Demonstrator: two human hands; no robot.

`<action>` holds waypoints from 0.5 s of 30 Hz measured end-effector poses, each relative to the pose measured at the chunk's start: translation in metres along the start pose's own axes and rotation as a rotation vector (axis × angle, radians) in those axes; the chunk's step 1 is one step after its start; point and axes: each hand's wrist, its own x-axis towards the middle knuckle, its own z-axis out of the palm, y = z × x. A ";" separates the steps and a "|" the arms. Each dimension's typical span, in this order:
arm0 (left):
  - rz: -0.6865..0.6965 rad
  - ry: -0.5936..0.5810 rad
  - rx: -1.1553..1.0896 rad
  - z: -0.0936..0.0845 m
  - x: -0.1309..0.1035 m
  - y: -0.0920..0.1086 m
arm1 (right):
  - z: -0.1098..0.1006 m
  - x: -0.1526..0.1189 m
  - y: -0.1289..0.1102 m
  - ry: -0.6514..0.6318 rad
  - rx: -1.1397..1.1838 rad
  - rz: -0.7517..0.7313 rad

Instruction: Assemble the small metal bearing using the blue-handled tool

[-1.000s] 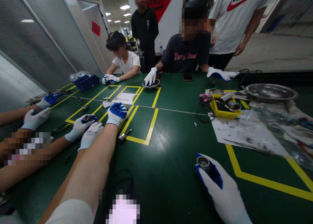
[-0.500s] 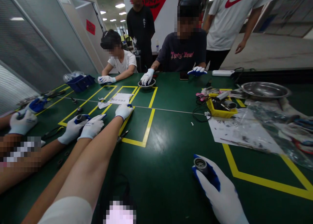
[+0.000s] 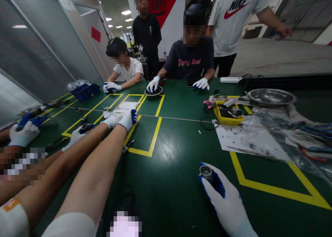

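Dark Cylinder point(image 3: 205, 171) in the Right Hand point(image 3: 226, 197), Left Arm point(image 3: 88, 174) Stretched Across

From where I stand, the right hand, in a white glove with a blue palm, has its fingers curled around the dark cylinder, whose round, recessed end faces up. It sits over the green tabletop point(image 3: 176, 195), left of a corner of yellow tape point(image 3: 242, 181). The left hand point(image 3: 126, 121), gloved alike, is far forward near a printed sheet point(image 3: 127, 106); its fingers are bent, and I can't tell whether they hold anything. A neighbour's gloved hand point(image 3: 112, 120) is just beside it, and a thin-tipped metal piece point(image 3: 128, 146) lies near the left forearm, partly hidden.

As for lettering, "NIKE" reads clearly above a red swoosh on a standing person's white shirt point(image 3: 237, 19). A seated co-worker's dark T-shirt point(image 3: 192, 59) has pink lettering I can't make out with certainty. Behind them a red poster point(image 3: 162, 5) bears large black characters, and a black shirt point(image 3: 147, 29) has small white ones running downward. The printed sheet's characters are too small to read, as are the marks on the larger paper point(image 3: 224, 140) by the yellow tray point(image 3: 229, 120) of parts.
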 end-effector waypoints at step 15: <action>-0.054 -0.310 -0.926 0.049 -0.086 0.044 | 0.002 0.007 -0.005 -0.003 0.078 -0.206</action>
